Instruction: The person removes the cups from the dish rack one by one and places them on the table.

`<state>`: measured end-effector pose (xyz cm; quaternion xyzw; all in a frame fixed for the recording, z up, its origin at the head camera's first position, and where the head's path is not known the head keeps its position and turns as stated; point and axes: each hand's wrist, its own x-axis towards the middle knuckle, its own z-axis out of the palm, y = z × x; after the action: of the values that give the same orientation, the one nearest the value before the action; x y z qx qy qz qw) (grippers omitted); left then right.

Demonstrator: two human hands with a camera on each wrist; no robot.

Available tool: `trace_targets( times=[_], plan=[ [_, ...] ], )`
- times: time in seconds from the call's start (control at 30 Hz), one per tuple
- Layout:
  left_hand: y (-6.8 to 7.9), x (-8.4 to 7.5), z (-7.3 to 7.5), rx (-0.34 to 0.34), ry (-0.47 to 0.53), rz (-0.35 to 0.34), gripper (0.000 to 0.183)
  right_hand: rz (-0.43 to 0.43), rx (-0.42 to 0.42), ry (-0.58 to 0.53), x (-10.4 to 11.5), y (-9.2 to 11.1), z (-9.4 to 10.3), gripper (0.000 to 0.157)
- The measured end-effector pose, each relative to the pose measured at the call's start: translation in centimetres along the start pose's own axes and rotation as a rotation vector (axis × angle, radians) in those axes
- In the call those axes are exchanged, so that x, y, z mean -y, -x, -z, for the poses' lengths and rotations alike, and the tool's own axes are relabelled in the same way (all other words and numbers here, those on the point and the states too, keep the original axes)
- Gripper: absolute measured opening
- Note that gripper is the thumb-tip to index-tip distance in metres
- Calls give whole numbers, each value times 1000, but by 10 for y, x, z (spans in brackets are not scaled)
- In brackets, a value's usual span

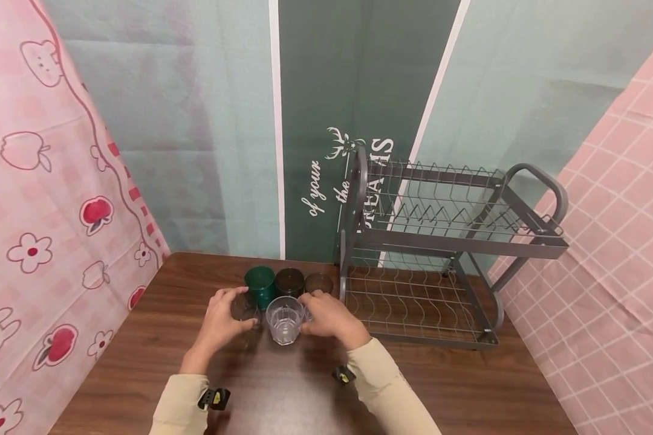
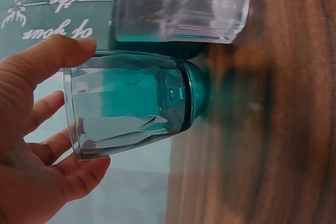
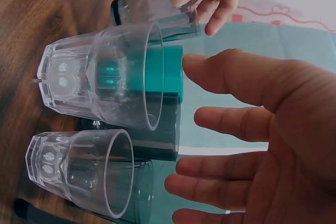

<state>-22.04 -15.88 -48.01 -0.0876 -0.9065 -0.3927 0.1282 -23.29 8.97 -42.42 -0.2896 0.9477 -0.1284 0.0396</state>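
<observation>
My left hand [image 1: 220, 319] holds a smoky grey clear tumbler [image 2: 131, 106] near its rim, thumb on one side and fingers on the other. Whether its base touches the table I cannot tell. My right hand [image 1: 329, 315] is beside a clear faceted tumbler [image 1: 285, 321], thumb and fingers spread; in the right wrist view a gap shows between them and the rims. A second clear tumbler [image 3: 81, 171] stands close by, mostly covered by that hand in the head view. Behind are a green cup [image 1: 260, 285], a dark brown cup [image 1: 290, 282] and a lighter brown cup [image 1: 319, 281].
A grey two-tier dish rack [image 1: 457, 241] with wire shelves stands on the right of the wooden table [image 1: 283, 393], close to the right hand. Curtains hang behind the table and on both sides.
</observation>
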Motion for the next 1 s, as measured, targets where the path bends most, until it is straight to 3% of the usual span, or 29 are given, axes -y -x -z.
trace_targets(
  times=[0.6,1.0],
  plan=[
    [3,8,-26,1,31,26,63,-18,27,-8,4,-15,-7,49],
    [3,11,-33,8,35,60,63,-30,9,27,13,-19,-10,42]
  ],
)
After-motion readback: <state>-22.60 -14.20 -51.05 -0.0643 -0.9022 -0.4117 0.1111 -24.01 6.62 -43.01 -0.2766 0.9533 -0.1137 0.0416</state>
